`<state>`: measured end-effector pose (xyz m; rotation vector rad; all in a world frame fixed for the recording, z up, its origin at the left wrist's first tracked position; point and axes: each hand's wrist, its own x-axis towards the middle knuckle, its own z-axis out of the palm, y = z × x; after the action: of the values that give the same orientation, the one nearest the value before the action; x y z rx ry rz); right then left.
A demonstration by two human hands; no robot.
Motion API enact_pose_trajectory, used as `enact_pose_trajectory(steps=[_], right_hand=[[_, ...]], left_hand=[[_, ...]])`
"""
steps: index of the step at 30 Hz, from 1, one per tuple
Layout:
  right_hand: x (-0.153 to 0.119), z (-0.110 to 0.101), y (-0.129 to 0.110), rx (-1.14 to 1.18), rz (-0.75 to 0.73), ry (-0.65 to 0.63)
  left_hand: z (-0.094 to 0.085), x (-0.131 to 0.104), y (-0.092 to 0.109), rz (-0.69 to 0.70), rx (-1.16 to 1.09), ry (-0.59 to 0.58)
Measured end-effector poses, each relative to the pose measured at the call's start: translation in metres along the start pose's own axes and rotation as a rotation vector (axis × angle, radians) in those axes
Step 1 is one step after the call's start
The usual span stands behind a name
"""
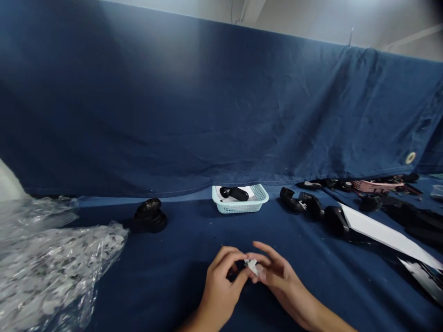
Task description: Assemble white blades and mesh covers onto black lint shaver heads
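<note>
Near the front of the blue cloth surface, my two hands meet around a small white piece, perhaps crumpled paper or plastic; its kind is too small to make out. My left hand pinches its left edge between thumb and fingers. Under and beside it, my right hand holds the piece's other side with thumb and fingers, the index finger raised away. Beyond the hands stands a light blue plastic basket, with black parts and something white inside.
Clear plastic bags full of small white and dark pieces lie at left. A stack of black round parts sits beside them. To the right are black parts, a long white strip and a pink basket. A blue curtain hangs behind.
</note>
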<state>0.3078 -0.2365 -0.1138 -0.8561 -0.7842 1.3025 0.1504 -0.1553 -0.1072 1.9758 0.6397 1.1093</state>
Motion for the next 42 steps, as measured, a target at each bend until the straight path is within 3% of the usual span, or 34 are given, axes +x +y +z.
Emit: enact_pose_trajectory(steps=[5, 10, 21, 31, 42], right_hand=[[-0.012, -0.004, 0.0, -0.638, -0.309, 0.046], [-0.021, -0.005, 0.003, -0.861, -0.475, 0.013], [-0.021, -0.001, 0.006, -0.943, -0.598, 0.02], [-0.028, 0.003, -0.001, -0.974, -0.689, -0.049], [-0.022, 0.001, 0.006, -0.948, -0.704, -0.078]], left_hand=[[-0.005, -0.002, -0.003, 0.256, 0.204, -0.017], [-0.006, -0.004, -0.006, 0.37, 0.322, 0.053], [-0.01, -0.007, -0.001, 0.468, 0.424, 0.093], [-0.019, -0.003, 0.004, 0.665, 0.553, 0.058], [-0.016, -0.003, 0.0, 0.691, 0.546, 0.137]])
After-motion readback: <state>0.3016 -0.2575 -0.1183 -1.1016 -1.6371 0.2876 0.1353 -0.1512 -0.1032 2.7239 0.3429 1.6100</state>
